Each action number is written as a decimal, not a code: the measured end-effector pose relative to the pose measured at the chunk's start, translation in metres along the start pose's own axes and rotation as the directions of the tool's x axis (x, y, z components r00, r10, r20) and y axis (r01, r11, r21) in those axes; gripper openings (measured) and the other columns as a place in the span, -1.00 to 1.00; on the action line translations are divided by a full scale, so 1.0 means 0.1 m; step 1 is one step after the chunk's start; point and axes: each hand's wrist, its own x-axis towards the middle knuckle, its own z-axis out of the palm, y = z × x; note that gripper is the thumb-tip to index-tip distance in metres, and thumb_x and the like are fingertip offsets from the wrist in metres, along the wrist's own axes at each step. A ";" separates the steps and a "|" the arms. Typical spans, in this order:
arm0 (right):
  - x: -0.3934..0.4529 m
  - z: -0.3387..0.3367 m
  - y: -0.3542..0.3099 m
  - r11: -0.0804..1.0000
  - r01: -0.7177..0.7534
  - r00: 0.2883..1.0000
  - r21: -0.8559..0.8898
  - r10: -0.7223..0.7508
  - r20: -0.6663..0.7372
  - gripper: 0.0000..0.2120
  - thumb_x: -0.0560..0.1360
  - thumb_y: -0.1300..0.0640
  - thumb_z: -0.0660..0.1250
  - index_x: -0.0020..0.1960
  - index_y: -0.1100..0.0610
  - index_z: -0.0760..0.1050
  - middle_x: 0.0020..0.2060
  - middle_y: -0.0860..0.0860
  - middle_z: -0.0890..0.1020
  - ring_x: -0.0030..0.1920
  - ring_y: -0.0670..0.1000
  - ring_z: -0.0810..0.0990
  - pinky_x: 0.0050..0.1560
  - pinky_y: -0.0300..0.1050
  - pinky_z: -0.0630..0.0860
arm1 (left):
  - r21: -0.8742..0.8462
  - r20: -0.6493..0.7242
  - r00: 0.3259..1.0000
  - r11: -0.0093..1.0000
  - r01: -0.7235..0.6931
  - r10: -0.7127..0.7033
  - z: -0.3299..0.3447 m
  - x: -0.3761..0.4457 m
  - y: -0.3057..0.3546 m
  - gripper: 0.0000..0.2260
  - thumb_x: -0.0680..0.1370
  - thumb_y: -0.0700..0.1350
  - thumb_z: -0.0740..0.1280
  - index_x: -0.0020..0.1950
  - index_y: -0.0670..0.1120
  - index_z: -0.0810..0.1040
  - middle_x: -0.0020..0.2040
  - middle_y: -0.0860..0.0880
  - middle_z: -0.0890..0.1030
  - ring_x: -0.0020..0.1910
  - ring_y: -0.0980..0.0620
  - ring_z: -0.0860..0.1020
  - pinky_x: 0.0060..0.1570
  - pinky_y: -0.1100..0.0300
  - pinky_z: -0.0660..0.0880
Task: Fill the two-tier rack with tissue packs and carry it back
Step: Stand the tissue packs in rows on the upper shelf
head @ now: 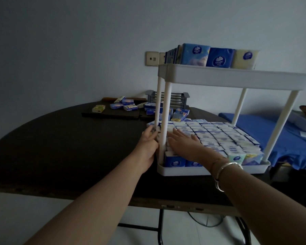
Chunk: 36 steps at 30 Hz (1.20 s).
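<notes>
A white two-tier rack (237,79) stands on a dark round table (60,147). Its lower tier is packed with several upright tissue packs (217,135) in tight rows. More packs (219,58) stand along the upper tier. My right hand (182,144) lies flat, fingers straight, on top of the lower-tier packs near the front left post. My left hand (148,144) is outside the rack at its left edge, fingers touching a pack beside the posts; whether it grips that pack is hidden by the post.
Loose tissue packs (124,104) lie scattered on a dark board (111,113) at the table's far side, beside a grey slatted rack (168,99). A blue-covered surface (290,138) sits right of the table. A wall socket (152,58) is behind.
</notes>
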 end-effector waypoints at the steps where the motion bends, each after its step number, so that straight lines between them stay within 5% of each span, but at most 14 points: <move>1: -0.01 0.01 0.00 1.000 -0.001 1.000 0.004 0.001 -0.014 -0.51 0.66 0.01 -0.16 0.56 0.05 -0.10 0.55 0.05 -0.11 0.54 0.03 -0.18 0.46 0.30 -0.14 | 0.002 -0.045 0.999 1.000 0.005 -0.005 0.00 0.03 -0.01 -0.35 0.53 -0.51 0.08 0.54 -0.02 0.14 0.45 -0.09 0.36 0.38 -0.09 0.38 0.30 0.01 0.39; 4: -0.07 0.05 -0.02 1.000 0.006 0.997 0.022 -0.004 -0.081 -0.51 0.65 -0.03 -0.18 0.56 0.01 -0.09 0.55 0.00 -0.08 0.54 -0.01 -0.14 0.48 0.20 -0.15 | -0.009 -0.093 0.993 0.997 0.072 -0.073 -0.03 0.06 -0.06 -0.47 0.54 -0.42 0.18 0.46 -0.04 0.31 0.32 -0.13 0.49 0.24 -0.10 0.50 0.23 -0.03 0.47; 7: -0.12 0.03 -0.05 0.997 0.019 0.991 0.075 -0.009 -0.136 -0.53 0.65 -0.01 -0.13 0.54 0.05 0.04 0.54 0.00 0.04 0.54 -0.01 -0.04 0.50 0.12 -0.08 | -0.022 -0.040 0.994 0.995 0.097 -0.098 -0.07 -0.03 -0.07 -0.71 0.57 -0.35 0.16 0.12 -0.06 0.58 0.07 -0.15 0.62 0.01 -0.07 0.60 0.00 0.03 0.56; 9: -0.19 -0.02 -0.07 0.988 0.014 0.973 0.157 0.022 -0.228 -0.58 0.65 0.05 -0.06 0.45 0.14 0.24 0.46 0.08 0.28 0.48 0.06 0.20 0.46 0.04 0.16 | -0.050 -0.077 0.995 0.997 0.065 -0.069 -0.13 -0.13 -0.02 -0.72 0.61 -0.32 0.10 -0.02 -0.08 0.57 -0.18 -0.13 0.58 -0.23 0.00 0.53 -0.25 0.16 0.46; 11: -0.29 -0.06 -0.09 0.975 0.005 0.932 0.222 0.076 -0.353 -0.67 0.62 0.11 0.01 0.24 0.20 0.43 0.19 0.14 0.52 0.23 0.15 0.47 0.17 -0.01 0.43 | -0.050 -0.126 0.991 0.998 0.031 -0.037 -0.21 -0.17 0.03 -0.74 0.62 -0.32 0.09 -0.03 -0.11 0.55 -0.25 -0.09 0.51 -0.31 0.04 0.46 -0.31 0.20 0.37; 14: -0.44 -0.14 -0.19 0.983 -0.007 0.853 0.183 0.101 -0.512 -0.77 0.57 0.15 0.11 -0.04 0.25 0.49 -0.08 0.12 0.56 0.01 0.15 0.51 -0.15 -0.07 0.41 | -0.043 -0.158 0.987 0.999 0.008 -0.015 -0.35 -0.27 0.12 -0.73 0.60 -0.36 0.07 0.11 -0.15 0.53 -0.14 -0.06 0.55 -0.20 0.06 0.53 -0.29 0.24 0.42; 19: -0.68 -0.28 -0.50 0.976 -0.027 0.840 0.216 0.139 -0.525 -0.82 0.53 0.08 0.19 -0.10 0.16 0.50 -0.22 0.07 0.54 -0.16 0.14 0.55 -0.28 -0.13 0.38 | 0.088 -0.184 0.983 0.996 0.004 0.013 -0.56 -0.52 0.21 -0.72 0.61 -0.31 0.11 0.15 -0.11 0.56 0.23 -0.08 0.54 0.29 -0.05 0.46 0.23 0.12 0.32; 27: -0.40 -0.34 -1.26 0.916 0.152 0.895 0.372 0.032 -0.445 -0.81 0.54 0.04 0.21 -0.08 0.11 0.53 -0.18 0.04 0.61 -0.14 0.03 0.60 -0.04 0.02 0.58 | 0.129 -0.236 0.963 0.986 -0.102 0.131 -1.08 -0.59 0.53 -0.77 0.59 -0.23 0.18 0.09 -0.01 0.58 0.16 0.03 0.57 0.18 0.04 0.50 0.20 0.08 0.34; 33: 0.71 -0.36 -1.57 0.903 0.111 0.944 0.415 0.034 -0.328 -0.89 0.54 0.09 0.24 0.05 0.06 0.45 -0.06 0.00 0.53 -0.06 -0.03 0.52 -0.05 -0.12 0.49 | 0.149 -0.350 0.922 0.982 -0.116 0.162 -1.73 0.05 0.69 -0.79 0.58 -0.21 0.20 0.04 0.03 0.58 0.13 0.06 0.56 0.15 0.07 0.50 0.28 0.03 0.35; 36: 1.44 -0.27 -1.57 0.914 0.091 0.943 0.396 0.049 -0.329 -0.80 0.52 0.11 0.28 0.14 0.08 0.43 0.07 0.05 0.50 0.04 0.00 0.51 0.07 -0.08 0.50 | 0.188 -0.383 0.905 0.975 -0.117 0.183 -1.98 0.58 0.66 -0.81 0.58 -0.16 0.21 0.05 0.08 0.56 0.12 0.10 0.55 0.13 0.11 0.49 0.13 0.14 0.36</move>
